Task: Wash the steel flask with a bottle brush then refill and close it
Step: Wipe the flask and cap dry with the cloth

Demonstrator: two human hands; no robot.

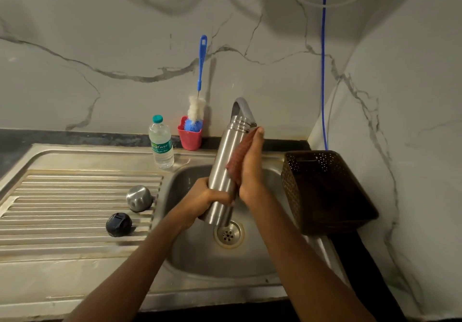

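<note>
Steel flask (223, 161), uncapped, tilts over the sink (200, 259), left hand (202, 201) clamped round its base, right hand (252, 169) flat, pressing a red cloth (237, 159) to its side. Bottle brush (197, 106) stands at eleven o'clock; steel cap (138, 198) and black stopper (118, 224) lie at eight. Refill and closing seemingly remain.

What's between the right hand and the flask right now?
A red cloth: the head view shows the right hand pressing it flat against the side of the steel flask.
</note>
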